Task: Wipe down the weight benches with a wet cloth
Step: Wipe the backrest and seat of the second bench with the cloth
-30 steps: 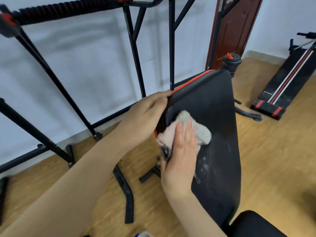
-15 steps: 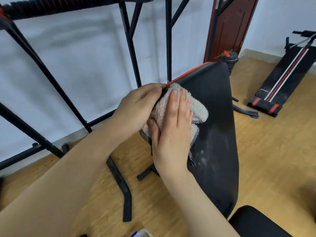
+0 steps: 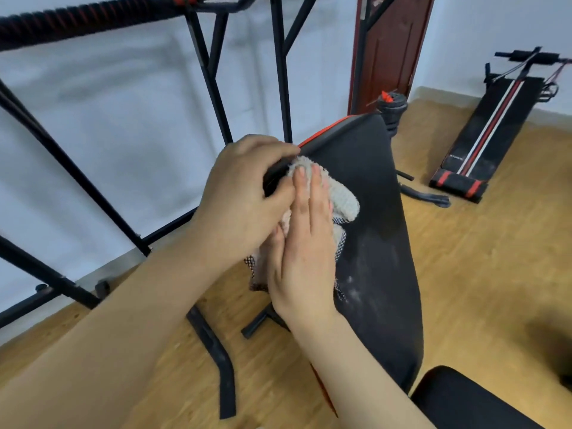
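A black weight bench backrest (image 3: 374, 243) with red edge trim stands inclined in the middle of the view. White smears show on its lower pad. My left hand (image 3: 241, 193) grips the backrest's upper left edge, fingers curled over the rim. My right hand (image 3: 306, 243) lies flat with straight fingers on a pale fluffy cloth (image 3: 340, 199), pressing it against the pad near the upper left edge. Part of the cloth hangs down over the pad's left side under my palm. The black seat pad (image 3: 470, 400) shows at the bottom right.
A black metal rack (image 3: 213, 78) with a padded bar stands against the white wall behind the bench. Its feet (image 3: 223, 366) lie on the wooden floor at my left. A second black bench with red and white stripes (image 3: 492, 128) lies at the far right. Dumbbell plates (image 3: 393, 103) sit by a brown door.
My right hand has slid the cloth up the pad from its middle to the upper left edge beside my left hand. My left hand has kept its grip on the edge.
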